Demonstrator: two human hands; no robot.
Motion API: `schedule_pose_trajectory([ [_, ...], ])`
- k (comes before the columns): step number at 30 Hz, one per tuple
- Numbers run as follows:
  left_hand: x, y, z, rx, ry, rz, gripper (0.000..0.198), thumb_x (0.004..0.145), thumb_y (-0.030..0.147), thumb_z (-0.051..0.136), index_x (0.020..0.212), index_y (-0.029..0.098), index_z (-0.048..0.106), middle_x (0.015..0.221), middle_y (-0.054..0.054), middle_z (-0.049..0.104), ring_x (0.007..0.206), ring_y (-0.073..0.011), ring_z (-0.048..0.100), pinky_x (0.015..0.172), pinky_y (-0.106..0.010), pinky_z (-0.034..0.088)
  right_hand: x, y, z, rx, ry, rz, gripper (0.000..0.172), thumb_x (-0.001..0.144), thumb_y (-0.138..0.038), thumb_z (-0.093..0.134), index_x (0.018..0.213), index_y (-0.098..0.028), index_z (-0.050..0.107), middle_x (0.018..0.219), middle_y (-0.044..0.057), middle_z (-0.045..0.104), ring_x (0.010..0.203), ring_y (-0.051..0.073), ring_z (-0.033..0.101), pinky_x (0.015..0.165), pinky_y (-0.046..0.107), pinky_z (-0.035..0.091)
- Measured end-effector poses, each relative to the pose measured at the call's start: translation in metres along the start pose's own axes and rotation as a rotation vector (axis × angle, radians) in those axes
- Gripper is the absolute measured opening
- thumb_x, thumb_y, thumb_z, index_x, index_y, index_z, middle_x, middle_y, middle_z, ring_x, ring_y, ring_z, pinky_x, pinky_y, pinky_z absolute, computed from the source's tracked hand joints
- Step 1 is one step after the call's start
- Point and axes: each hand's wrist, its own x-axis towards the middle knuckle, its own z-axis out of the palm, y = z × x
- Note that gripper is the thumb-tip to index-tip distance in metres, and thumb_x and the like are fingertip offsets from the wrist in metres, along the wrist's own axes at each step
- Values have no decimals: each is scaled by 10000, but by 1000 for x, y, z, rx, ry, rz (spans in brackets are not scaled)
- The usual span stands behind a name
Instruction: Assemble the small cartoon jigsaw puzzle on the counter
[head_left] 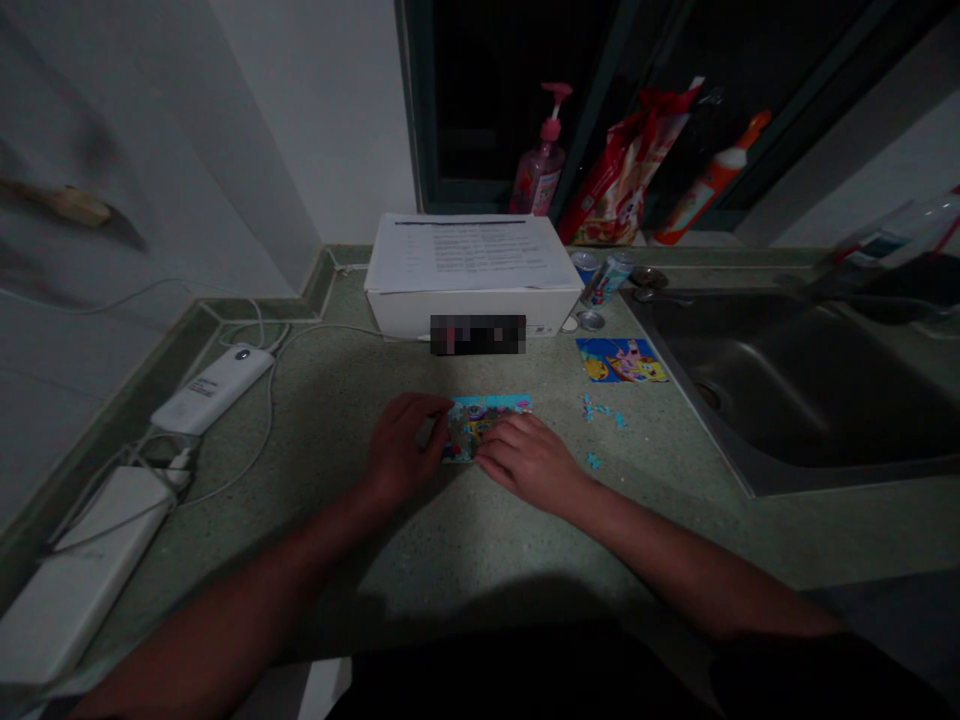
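Observation:
A small, partly assembled jigsaw puzzle (491, 401) with a light blue top border lies flat on the counter; bare patches show in its middle. My left hand (403, 440) curls around its left edge, thumb and fingers bent against it. Across its lower right part lies my right hand (531, 460), fingers bent and close together, tips down on the puzzle; whatever they pinch is hidden. Several loose jigsaw pieces (620, 420) lie right of the puzzle, with another blue piece (593, 461) nearer me. Beyond them is a colourful cartoon picture card (622, 361).
Behind the puzzle stands a white box (397, 308) with a printed sheet (472, 255) on top. A sink (750, 480) is at right. Cans (609, 280) stand by the box. At left lie a white power bank (214, 390), cables and a larger white block (90, 570).

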Motion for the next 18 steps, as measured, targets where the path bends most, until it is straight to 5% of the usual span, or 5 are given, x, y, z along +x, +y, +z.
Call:
schedule_pose_trajectory([
  [10,-7,17,2,-328,-211,31,100,963,186,684,1051,220,717,950,-57,768,852,-189,717,781,-328,578,2,-2,-9,215,338,68,84,1022,-232,691,1075,-243,755,911,25,805,802,188,731,739,353,605],
  [18,-10,24,5,-464,-267,-162,55,934,254,733,961,207,724,909,-52,770,796,-172,718,744,-305,589,5,-6,-14,343,383,130,98,1006,-215,698,1042,-249,783,878,24,821,787,189,762,730,345,610],
])
